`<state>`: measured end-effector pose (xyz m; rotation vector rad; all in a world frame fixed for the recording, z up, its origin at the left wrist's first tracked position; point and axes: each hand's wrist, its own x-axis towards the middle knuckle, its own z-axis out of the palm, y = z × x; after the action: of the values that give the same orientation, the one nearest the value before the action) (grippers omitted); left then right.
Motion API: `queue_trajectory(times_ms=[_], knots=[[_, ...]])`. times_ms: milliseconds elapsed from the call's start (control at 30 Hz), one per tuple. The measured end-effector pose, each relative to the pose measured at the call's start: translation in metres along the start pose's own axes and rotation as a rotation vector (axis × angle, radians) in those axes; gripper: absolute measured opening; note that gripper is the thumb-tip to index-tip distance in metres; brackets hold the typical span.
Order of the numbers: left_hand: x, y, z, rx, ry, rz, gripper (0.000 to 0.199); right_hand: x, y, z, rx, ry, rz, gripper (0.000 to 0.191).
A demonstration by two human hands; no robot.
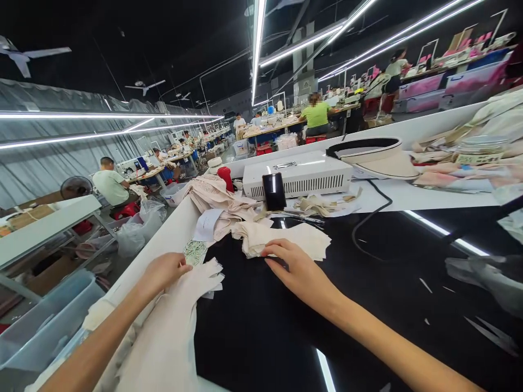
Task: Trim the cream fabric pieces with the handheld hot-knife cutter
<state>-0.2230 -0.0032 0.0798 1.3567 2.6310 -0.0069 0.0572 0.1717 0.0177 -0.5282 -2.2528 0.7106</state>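
Note:
My left hand (166, 270) is at the left edge of the black work surface, its fingers curled together over a layered pile of cream fabric pieces (167, 337). Whether a ply is pinched in it I cannot make out. Just beyond lies a bundle of pale green rings or bands (195, 251). My right hand (295, 270) reaches to the near edge of a small stack of cream cut fabric (304, 239). Its fingertips touch or nearly touch the cloth, with thumb and forefinger slightly apart. A white paper slip (206, 225) rests against crumpled pink printed fabric (220, 196).
A phone (274, 191) leans on a white vented box (302, 177). Right of it are a sun visor (371, 155), a black cable (373, 209) and heaped fabric scraps (453, 169). Blue bins (53, 321) stand left below the table. People sit at sewing tables beyond.

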Motion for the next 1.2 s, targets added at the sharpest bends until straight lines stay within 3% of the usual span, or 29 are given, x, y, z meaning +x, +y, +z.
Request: queue_trajectory(times_ms=[100, 233, 300, 433, 533, 700, 767, 867, 967, 1100, 1200], knots=[[-0.014, -0.009, 0.016, 0.036, -0.006, -0.013, 0.028, -0.007, -0.005, 0.002, 0.045, -0.044, -0.007, 0.019], [-0.020, -0.006, 0.028, 0.011, 0.074, 0.015, 0.023, -0.014, -0.013, 0.001, 0.083, -0.116, 0.001, 0.020], [-0.024, -0.003, 0.027, -0.020, 0.134, 0.032, 0.015, -0.017, -0.017, 0.001, 0.097, -0.152, 0.016, 0.020], [-0.039, 0.003, 0.017, -0.139, 0.249, 0.091, 0.020, -0.023, -0.026, 0.007, 0.138, -0.212, 0.051, 0.021], [-0.051, 0.014, 0.009, -0.292, 0.271, 0.183, 0.019, -0.024, -0.035, 0.016, 0.196, -0.225, 0.094, 0.023], [-0.064, 0.050, 0.008, -0.641, 0.159, 0.379, 0.024, -0.020, -0.054, 0.024, 0.477, -0.210, 0.231, 0.086], [-0.066, 0.068, 0.013, -0.829, 0.084, 0.432, 0.027, -0.020, -0.057, 0.023, 0.524, -0.241, 0.206, 0.081], [-0.065, 0.093, 0.028, -1.074, -0.021, 0.441, 0.042, -0.024, -0.055, 0.017, 0.582, -0.356, 0.265, 0.053], [-0.061, 0.110, 0.045, -1.219, -0.095, 0.381, 0.057, -0.032, -0.047, 0.009, 0.663, -0.391, 0.364, 0.050], [-0.059, 0.123, 0.064, -1.274, -0.229, 0.327, 0.060, -0.041, -0.036, -0.001, 0.681, -0.428, 0.454, 0.050], [-0.059, 0.127, 0.070, -1.272, -0.259, 0.317, 0.057, -0.049, -0.028, -0.006, 0.628, -0.485, 0.492, 0.054]])
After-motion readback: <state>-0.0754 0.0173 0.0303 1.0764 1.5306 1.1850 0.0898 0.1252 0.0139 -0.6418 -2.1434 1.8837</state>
